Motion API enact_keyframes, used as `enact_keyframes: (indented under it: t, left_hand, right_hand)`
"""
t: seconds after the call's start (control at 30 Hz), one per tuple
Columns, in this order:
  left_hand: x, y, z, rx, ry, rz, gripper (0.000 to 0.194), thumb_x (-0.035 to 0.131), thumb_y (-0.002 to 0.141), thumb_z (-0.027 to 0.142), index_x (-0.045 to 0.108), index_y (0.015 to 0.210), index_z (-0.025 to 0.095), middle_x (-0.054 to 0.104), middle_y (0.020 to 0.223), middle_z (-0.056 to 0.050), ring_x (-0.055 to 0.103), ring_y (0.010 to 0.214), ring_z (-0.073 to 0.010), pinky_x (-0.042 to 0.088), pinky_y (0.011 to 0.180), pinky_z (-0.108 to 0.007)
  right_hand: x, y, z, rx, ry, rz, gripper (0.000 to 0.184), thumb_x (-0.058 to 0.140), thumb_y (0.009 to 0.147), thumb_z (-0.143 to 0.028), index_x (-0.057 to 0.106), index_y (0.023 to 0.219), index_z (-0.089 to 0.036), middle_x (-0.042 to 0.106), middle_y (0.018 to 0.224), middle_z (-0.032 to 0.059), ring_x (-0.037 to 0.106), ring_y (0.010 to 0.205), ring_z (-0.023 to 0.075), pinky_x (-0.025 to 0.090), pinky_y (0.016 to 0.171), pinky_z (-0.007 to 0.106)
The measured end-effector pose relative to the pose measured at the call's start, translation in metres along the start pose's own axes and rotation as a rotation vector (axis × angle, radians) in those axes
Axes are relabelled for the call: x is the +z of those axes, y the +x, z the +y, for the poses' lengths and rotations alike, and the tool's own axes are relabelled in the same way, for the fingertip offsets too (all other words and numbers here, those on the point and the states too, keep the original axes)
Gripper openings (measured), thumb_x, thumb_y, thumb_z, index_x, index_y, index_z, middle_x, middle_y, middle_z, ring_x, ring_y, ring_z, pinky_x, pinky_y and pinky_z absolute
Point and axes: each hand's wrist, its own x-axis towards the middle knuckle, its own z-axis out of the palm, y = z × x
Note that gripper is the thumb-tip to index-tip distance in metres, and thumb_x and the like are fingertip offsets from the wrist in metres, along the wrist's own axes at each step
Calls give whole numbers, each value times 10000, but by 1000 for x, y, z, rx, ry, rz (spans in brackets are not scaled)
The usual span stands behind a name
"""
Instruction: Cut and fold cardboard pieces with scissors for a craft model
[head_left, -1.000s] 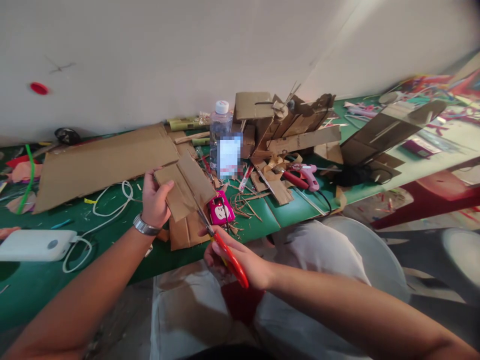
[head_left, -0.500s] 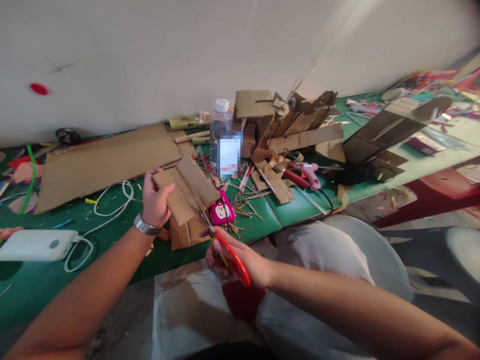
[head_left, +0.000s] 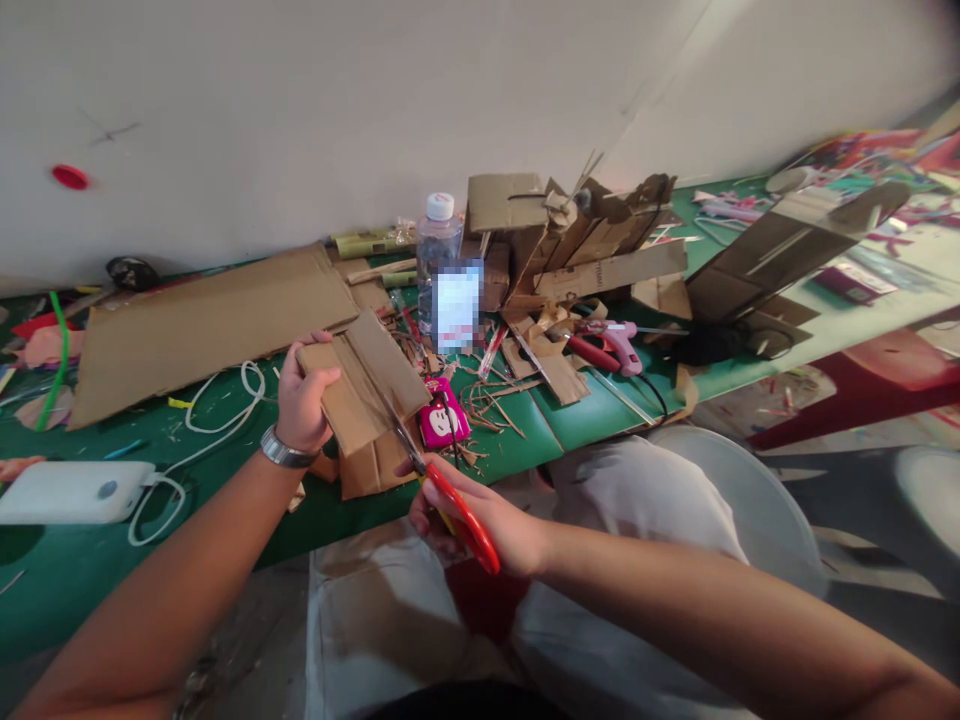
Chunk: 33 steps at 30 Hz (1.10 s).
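Observation:
My left hand (head_left: pixel 304 400) grips the left edge of a folded piece of cardboard (head_left: pixel 356 385), thumb on top and fingers beneath. In my right hand (head_left: pixel 480 515) is a pair of red-handled scissors (head_left: pixel 466 515); my fingers wrap the handles. The scissor blades lie at the near edge of the cardboard, pointing up and left into it; how far apart the blades are is hard to make out. Under the held piece, another cardboard piece (head_left: pixel 371 468) rests on the green table (head_left: pixel 225 440). Right beside it sits a small pink box (head_left: pixel 444 415) with a white face-like print.
Behind stand a clear bottle (head_left: pixel 439 240) and cardboard constructions (head_left: pixel 517 210). A pink glue gun (head_left: pixel 619 345) lies right, among cardboard scraps. On the left are a large cardboard sheet (head_left: pixel 217 320) and a white power bank (head_left: pixel 75 492) with a cable. A plastic stool (head_left: pixel 750 510) stands right.
My left hand and the cardboard it holds have shifted slightly left. The scissors and my right hand stay almost in place, with the blades still at the cardboard.

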Motion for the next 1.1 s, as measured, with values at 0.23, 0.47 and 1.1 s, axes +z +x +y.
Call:
enact_keyframes:
  t: [0.23, 0.47, 1.1]
  left_hand:
    - [0, 0, -3, -1, -56, -99, 382, 734, 600, 208, 732, 982, 223, 698, 993, -36, 672, 928, -237, 562, 796, -331]
    - [-5, 1, -6, -80, -82, -238, 385, 770, 673, 279, 775, 1055, 231, 759, 1117, -68, 713, 1104, -319, 617, 914, -414]
    - [-4, 0, -1, -175, -301, -302, 541, 731, 883, 735, 795, 1121, 253, 794, 1182, -79, 739, 1103, -304, 645, 879, -446]
  right_hand:
    - [-1, -1, 1, 3, 6, -15, 698, 762, 872, -751, 500, 1281, -251, 568, 808, -66, 454, 533, 56, 291, 509, 216]
    - [0, -2, 1, 14, 3, -28, 699, 789, 856, -743, 516, 1269, -250, 558, 794, -73, 435, 520, 50, 277, 503, 212]
    - [7, 1, 1, 32, 20, 21, 685, 809, 808, -777, 493, 1116, -253, 592, 729, -81, 464, 466, 60, 324, 444, 200]
